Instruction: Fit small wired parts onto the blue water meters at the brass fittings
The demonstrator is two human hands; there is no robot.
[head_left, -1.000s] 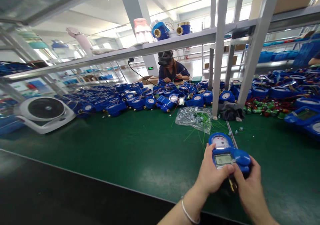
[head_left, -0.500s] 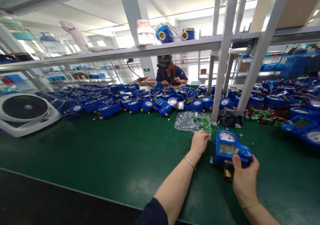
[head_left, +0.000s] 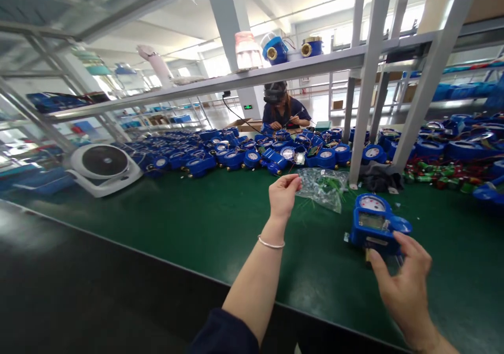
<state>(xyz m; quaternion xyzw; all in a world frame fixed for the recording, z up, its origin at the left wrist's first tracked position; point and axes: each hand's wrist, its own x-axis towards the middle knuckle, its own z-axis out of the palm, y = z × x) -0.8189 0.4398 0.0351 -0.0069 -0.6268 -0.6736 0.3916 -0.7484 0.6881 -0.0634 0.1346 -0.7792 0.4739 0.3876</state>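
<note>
A blue water meter (head_left: 374,225) with a white dial, a small display and a round blue lid lies on the green bench top. My right hand (head_left: 409,280) is beside its near right side, thumb and fingers spread, the fingertips at the lid and the thumb by the brass fitting; whether they touch is unclear. To the left, my left hand (head_left: 281,196) is raised over the bench with thumb and forefinger pinched together. What is between those fingertips is too small to make out. Just right of it lies a clear plastic bag (head_left: 328,188) with thin green strands.
Many blue meters (head_left: 236,157) crowd the back of the bench. A white fan (head_left: 104,167) stands at left. Shelf posts (head_left: 364,107) rise behind the meter, beside a dark cloth (head_left: 380,177) and green and red parts (head_left: 437,175). A person (head_left: 285,110) works across the bench.
My left hand has moved left and up from the bag, with its fingers pinched. My right hand has loosened from the meter, its fingers now spread. The view has shifted left.
</note>
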